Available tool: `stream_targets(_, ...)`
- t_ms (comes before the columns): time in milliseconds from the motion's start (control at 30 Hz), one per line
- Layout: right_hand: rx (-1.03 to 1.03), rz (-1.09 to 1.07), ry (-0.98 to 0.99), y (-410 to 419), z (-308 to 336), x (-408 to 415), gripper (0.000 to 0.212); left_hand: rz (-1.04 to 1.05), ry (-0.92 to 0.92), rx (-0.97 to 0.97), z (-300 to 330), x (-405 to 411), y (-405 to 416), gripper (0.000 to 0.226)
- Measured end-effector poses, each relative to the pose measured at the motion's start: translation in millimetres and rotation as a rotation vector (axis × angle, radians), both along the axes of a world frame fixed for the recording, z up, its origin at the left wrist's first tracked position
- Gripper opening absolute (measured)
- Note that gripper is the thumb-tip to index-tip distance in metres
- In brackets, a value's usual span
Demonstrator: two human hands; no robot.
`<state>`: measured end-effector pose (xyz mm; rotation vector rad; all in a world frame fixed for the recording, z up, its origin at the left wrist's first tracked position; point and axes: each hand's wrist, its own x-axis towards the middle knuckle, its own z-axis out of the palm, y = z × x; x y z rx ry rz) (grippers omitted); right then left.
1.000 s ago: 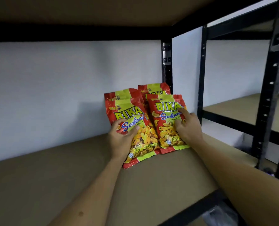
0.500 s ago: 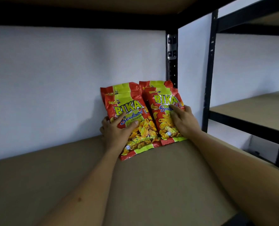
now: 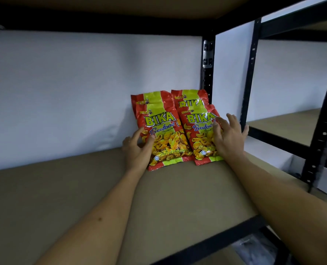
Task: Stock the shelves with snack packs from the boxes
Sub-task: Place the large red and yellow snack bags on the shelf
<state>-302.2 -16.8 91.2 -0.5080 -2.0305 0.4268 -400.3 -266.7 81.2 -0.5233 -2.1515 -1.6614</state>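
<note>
**A:** Four Bika Seafood cracker packs on the brown shelf board (image 3: 72, 197), right rear corner, leaning on the white back wall (image 3: 63, 92). Two stacks side by side, touching.

**B:** Left side first?

**A:** Left hand (image 3: 136, 150) sits at the left edge of the front-left pack (image 3: 164, 134). Thumb and index finger curl toward the pack's lower left face, tips at or just on the film. Can't tell if it's a real pinch; the other fingers are hidden behind. Rear-left pack (image 3: 151, 97) only shows its top strip.

**B:** Right?

**A:** Front-right pack (image 3: 199, 134) overlaps the rear-right pack (image 3: 189, 96). Right hand (image 3: 228, 138) lies over the front-right pack's right half, fingers spread and mostly straight, holding nothing. Fingertips reach past the pack edge toward the black corner upright (image 3: 207, 73).

**B:** Beyond that?

**A:** Neighbouring black rack (image 3: 251, 73), own brown board (image 3: 292, 127) on its right.
</note>
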Motion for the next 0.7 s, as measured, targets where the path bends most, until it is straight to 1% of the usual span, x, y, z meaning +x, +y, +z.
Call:
stream_targets(100,0.029,0.017,-0.033,-10,-4,15,0.05,-0.04,-0.052,-0.057,0,19,-11,0.045)
stream_targets(167,0.083,0.039,-0.081,-22,-4,23,0.051,-0.056,-0.1,-0.126,2,31,-21,0.044)
stream_targets(267,0.159,0.07,-0.131,-49,-2,38,0.051,-0.051,-0.17,-0.302,4,53,-43,0.046)
stream_targets(333,0.229,0.1,-0.16,-70,0,53,0.051,-0.068,-0.184,-0.393,5,71,-57,0.044)
stream_targets(367,0.26,0.118,-0.186,-83,1,62,0.048,-0.083,-0.171,-0.428,5,80,-64,0.043)
stream_targets(467,0.317,0.17,-0.209,-124,3,93,0.044,-0.111,-0.118,-0.581,11,112,-88,0.042)
stream_targets(533,0.248,0.184,-0.159,-157,-3,114,0.041,-0.122,-0.055,-0.705,17,138,-108,0.04)
stream_targets(600,0.149,0.179,-0.09,-193,-16,136,0.035,-0.108,0.037,-0.783,25,170,-130,0.033)
stream_targets(633,0.132,0.175,-0.053,-210,-25,147,0.036,-0.08,0.107,-0.8,27,188,-143,0.031)
stream_targets(700,0.12,0.173,0.018,-239,-43,170,0.037,0.015,0.348,-0.819,19,220,-167,0.031)
